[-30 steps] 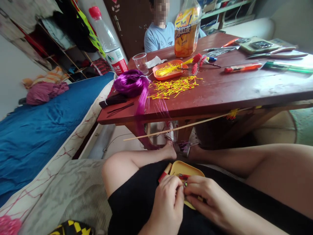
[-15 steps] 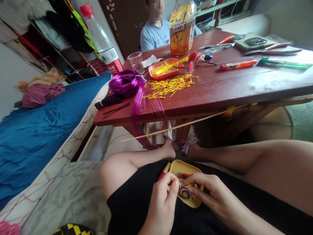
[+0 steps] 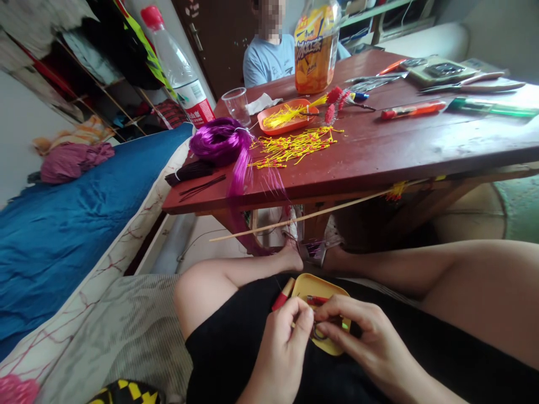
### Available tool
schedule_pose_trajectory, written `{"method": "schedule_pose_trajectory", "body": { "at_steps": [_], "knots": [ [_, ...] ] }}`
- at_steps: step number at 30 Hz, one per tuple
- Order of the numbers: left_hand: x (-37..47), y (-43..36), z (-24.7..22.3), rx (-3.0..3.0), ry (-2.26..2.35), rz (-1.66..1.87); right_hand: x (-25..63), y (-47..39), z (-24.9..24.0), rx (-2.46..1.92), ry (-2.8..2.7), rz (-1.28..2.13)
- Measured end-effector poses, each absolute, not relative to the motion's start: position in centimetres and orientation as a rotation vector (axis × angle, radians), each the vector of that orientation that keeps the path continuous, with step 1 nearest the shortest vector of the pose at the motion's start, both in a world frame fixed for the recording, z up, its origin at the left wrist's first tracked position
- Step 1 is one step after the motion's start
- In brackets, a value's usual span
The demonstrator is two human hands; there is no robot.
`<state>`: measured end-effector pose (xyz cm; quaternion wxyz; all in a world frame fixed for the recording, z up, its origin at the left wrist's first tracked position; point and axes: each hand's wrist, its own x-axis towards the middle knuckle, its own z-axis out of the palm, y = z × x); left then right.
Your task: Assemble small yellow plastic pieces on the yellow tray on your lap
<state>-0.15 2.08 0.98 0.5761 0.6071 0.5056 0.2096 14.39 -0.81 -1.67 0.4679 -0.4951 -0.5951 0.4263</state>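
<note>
Above a yellow tray (image 3: 305, 284) on the lap, my left hand (image 3: 285, 342) is pinched closed, its thumb against the index finger; what it grips is too small to make out. My right hand (image 3: 362, 331) is closed beside it, fingertips close to the left thumb, on something hidden or tiny. Scissors (image 3: 320, 332) and a red-handled tool (image 3: 315, 301) lie in the tray, partly covered by the fingers. A red and tan roll (image 3: 283, 295) rests at the tray's left side.
On the red table (image 3: 370, 151) are purple fibre (image 3: 219, 140), yellow stamens (image 3: 295, 146), an orange tray (image 3: 269, 131), a tea bottle (image 3: 315, 56), a cup (image 3: 237, 106) and tools. A thin stick (image 3: 295, 217) juts out below the table edge. A person (image 3: 269, 59) sits across.
My right hand's fingertips have moved left, closer to my left hand. The yellow strand seen between its fingers before is no longer clearly visible.
</note>
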Motion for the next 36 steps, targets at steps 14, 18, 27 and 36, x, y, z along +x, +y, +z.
{"method": "schedule_pose_trajectory", "body": {
  "at_steps": [14,18,27,36],
  "knots": [
    [0.5,1.6,0.4,1.752,1.381,0.662,14.0,-0.6,-1.3,-1.235,-1.541,1.087],
    [0.9,1.0,0.2,1.916,1.363,0.795,14.0,-0.9,-1.8,-1.257,-1.466,1.2],
    [0.3,1.5,-0.4,1.691,1.443,0.765,13.7,-2.2,-2.3,-1.225,-1.154,1.436],
    [0.1,1.8,0.6,1.497,1.21,0.479,14.1,-1.8,-2.0,-1.3,-1.283,1.07]
  ]
}}
